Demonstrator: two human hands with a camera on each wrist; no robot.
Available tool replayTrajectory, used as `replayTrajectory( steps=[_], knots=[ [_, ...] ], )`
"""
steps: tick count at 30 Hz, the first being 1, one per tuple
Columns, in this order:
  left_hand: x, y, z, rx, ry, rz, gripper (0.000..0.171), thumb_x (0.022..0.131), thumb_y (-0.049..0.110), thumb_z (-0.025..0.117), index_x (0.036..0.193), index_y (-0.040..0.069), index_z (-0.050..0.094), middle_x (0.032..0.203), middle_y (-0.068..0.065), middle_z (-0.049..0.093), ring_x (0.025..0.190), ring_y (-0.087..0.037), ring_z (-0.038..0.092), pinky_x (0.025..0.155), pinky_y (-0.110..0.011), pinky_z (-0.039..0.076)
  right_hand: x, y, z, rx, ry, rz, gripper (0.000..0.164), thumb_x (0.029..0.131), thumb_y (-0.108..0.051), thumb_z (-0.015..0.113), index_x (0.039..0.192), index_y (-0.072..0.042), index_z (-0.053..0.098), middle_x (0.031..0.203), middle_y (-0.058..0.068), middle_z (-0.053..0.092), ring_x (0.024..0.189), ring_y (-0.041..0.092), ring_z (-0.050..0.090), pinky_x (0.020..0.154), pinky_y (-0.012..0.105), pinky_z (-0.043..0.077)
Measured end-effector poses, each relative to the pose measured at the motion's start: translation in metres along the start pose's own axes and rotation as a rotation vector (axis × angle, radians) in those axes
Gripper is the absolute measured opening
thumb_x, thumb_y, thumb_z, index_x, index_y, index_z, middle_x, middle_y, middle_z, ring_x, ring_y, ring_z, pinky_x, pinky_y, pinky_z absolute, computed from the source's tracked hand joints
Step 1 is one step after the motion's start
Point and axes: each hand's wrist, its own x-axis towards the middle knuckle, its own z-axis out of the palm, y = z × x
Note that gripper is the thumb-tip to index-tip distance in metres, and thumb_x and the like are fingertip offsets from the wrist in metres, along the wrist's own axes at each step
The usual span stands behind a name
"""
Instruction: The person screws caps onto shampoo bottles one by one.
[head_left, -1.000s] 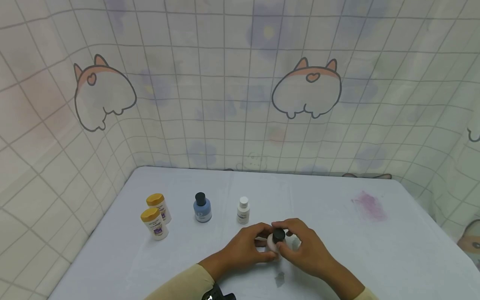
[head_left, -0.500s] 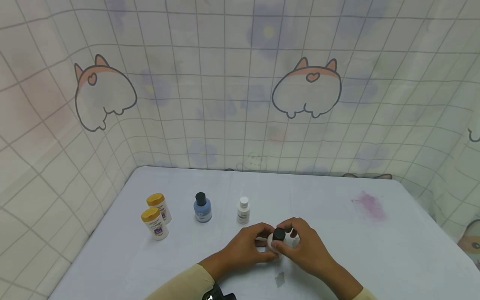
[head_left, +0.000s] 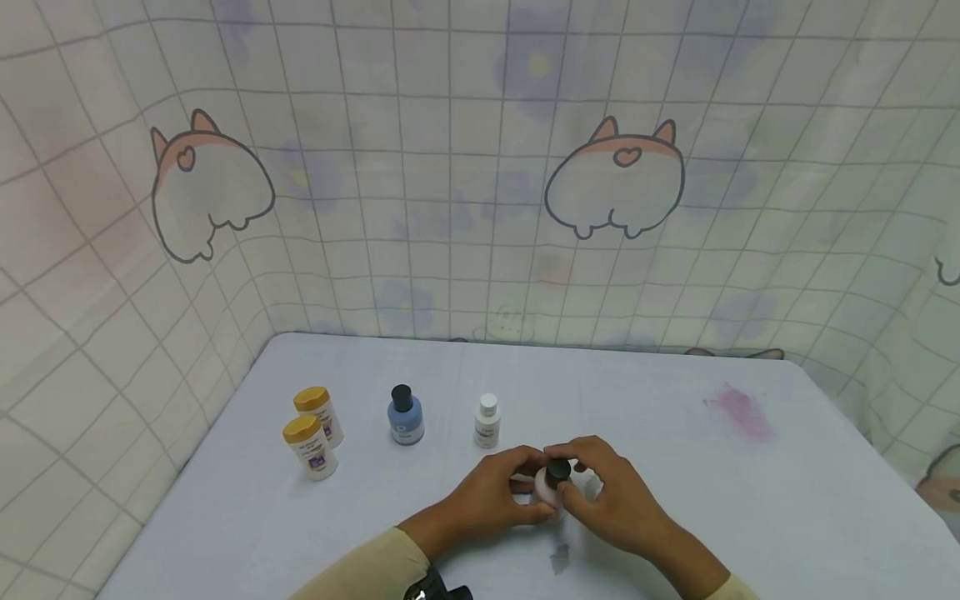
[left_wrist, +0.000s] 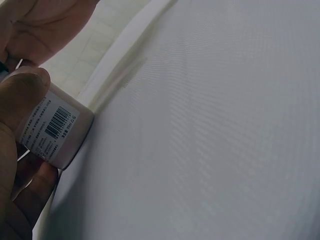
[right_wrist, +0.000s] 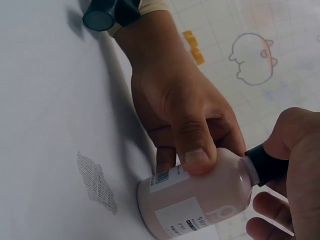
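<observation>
A pale pink bottle (right_wrist: 195, 200) with a black cap (head_left: 557, 472) stands on the white table (head_left: 720, 508) between the two hands. My left hand (head_left: 495, 493) grips the bottle's body, its thumb across the printed label seen in the left wrist view. My right hand (head_left: 611, 496) pinches the black cap between thumb and fingers from the right side. In the right wrist view, the cap sits at the bottle's neck (right_wrist: 250, 170). Part of the bottle is hidden behind the fingers in the head view.
Beyond the left hand stands a small white bottle (head_left: 487, 422), with a blue black-capped bottle (head_left: 406, 419) to its left. Two white bottles with yellow caps (head_left: 309, 450) are farther left. A grey patch (head_left: 559, 559) and a pink stain (head_left: 741, 412) mark the cloth.
My right hand's fingers and thumb have shifted around the cap, the index finger moving off and back to its far side. The left hand and the bottle stay in place.
</observation>
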Motion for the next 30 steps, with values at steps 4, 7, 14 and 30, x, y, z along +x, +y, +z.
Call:
replayTrajectory(
  steps=[4,7,14,30],
  knots=[
    [-0.0002,-0.0004,0.0004,-0.003,0.000,0.006,0.056,0.076,0.035,0.077,0.123,0.021,0.050,0.120,0.010,0.054,0.109,-0.002,0.053,0.087,-0.016,0.046,-0.0008,0.0004,0.0010,-0.019,0.029,0.058,0.036,0.082,-0.016,0.073,0.112,-0.027,0.058,0.111,-0.017,0.056,0.091,0.009,0.054,0.075,0.033,0.049],
    [-0.0003,-0.0006,0.0007,-0.010,-0.001,0.011,0.054,0.076,0.035,0.077,0.121,0.022,0.050,0.118,0.011,0.055,0.108,-0.002,0.054,0.087,-0.016,0.046,-0.0009,0.0004,0.0019,-0.032,0.046,0.129,0.032,0.081,-0.029,0.075,0.107,-0.030,0.057,0.108,-0.019,0.056,0.091,0.012,0.055,0.074,0.035,0.049],
    [-0.0008,-0.0001,0.0007,-0.005,-0.006,0.016,0.053,0.076,0.034,0.077,0.121,0.023,0.051,0.117,0.012,0.055,0.108,-0.002,0.054,0.087,-0.016,0.046,-0.0009,-0.0002,0.0037,-0.021,0.047,0.260,0.034,0.076,-0.051,0.073,0.100,-0.033,0.056,0.102,-0.018,0.056,0.091,0.014,0.055,0.077,0.039,0.048],
    [-0.0018,-0.0043,0.0000,0.000,-0.008,0.028,0.056,0.078,0.037,0.075,0.126,0.023,0.049,0.121,0.011,0.054,0.111,-0.003,0.052,0.089,-0.017,0.046,0.0002,-0.0037,0.0003,0.004,-0.010,-0.029,0.039,0.085,-0.015,0.071,0.121,-0.021,0.057,0.116,-0.009,0.057,0.096,0.008,0.055,0.078,0.031,0.050]
  ],
)
